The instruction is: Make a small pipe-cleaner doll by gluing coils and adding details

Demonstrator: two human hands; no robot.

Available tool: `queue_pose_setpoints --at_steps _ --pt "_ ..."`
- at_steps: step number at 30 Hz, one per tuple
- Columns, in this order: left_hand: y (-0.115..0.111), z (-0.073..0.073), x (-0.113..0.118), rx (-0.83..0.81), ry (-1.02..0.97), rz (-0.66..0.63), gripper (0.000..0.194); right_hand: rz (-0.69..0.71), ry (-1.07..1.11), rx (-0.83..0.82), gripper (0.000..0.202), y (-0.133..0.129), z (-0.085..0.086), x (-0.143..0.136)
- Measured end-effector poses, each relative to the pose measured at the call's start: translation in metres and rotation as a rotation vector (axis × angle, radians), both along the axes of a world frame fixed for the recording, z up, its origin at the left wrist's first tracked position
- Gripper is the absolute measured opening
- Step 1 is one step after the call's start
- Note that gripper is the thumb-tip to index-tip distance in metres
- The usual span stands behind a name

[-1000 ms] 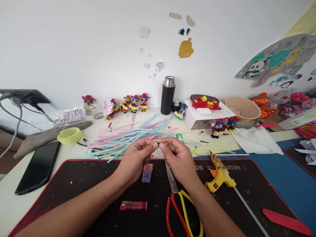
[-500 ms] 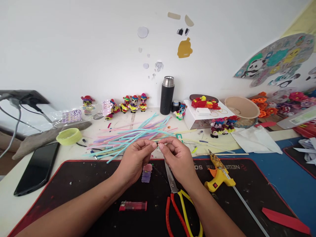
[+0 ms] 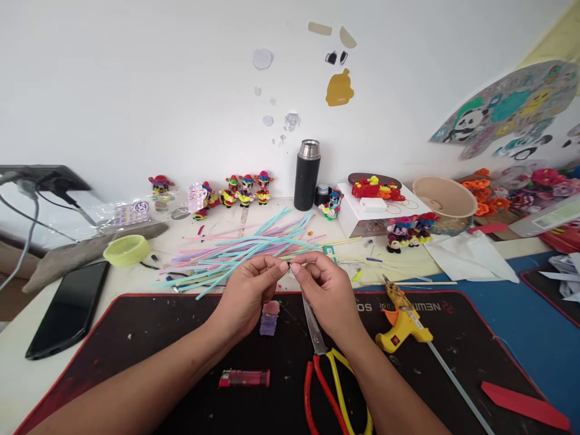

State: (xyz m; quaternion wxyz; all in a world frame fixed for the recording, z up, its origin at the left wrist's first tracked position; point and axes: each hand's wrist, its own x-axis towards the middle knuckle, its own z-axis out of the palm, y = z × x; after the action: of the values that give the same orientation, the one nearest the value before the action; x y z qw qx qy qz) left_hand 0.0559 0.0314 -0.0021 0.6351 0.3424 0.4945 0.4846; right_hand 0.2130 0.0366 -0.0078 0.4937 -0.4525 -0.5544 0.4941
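Note:
Both hands meet above the far edge of the black mat (image 3: 181, 362), fingertips almost touching. My left hand (image 3: 254, 287) pinches with thumb and forefinger, and my right hand (image 3: 324, 284) does the same from the other side. Between the tips shows a tiny dark piece (image 3: 289, 264), too small to name. Scissors (image 3: 319, 341) with red and yellow handles lie partly under my right hand. Beside my left wrist is a small pink and purple ridged piece (image 3: 269, 318). A pink lighter (image 3: 244, 378) lies nearer to me.
Pastel pipe cleaners (image 3: 254, 244) are heaped behind the hands. A yellow glue gun (image 3: 403, 323) rests at the right, a phone (image 3: 67, 308) at the left. Along the wall stand a black flask (image 3: 307, 178), several small figures (image 3: 246, 190) and a white box (image 3: 357, 214).

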Motion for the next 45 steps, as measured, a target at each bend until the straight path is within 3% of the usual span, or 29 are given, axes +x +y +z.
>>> queue_pose_setpoints --at_steps 23,37,45 --pt "0.002 -0.001 -0.002 -0.002 -0.050 -0.041 0.039 0.009 -0.059 0.021 0.020 -0.001 0.001 0.000" --pt "0.009 -0.001 -0.005 0.042 -0.040 -0.073 0.042 -0.035 -0.196 0.139 0.014 -0.002 0.000 0.000" --pt "0.011 -0.003 -0.008 0.016 -0.015 -0.116 0.043 0.005 -0.205 0.048 0.017 -0.001 0.000 0.001"
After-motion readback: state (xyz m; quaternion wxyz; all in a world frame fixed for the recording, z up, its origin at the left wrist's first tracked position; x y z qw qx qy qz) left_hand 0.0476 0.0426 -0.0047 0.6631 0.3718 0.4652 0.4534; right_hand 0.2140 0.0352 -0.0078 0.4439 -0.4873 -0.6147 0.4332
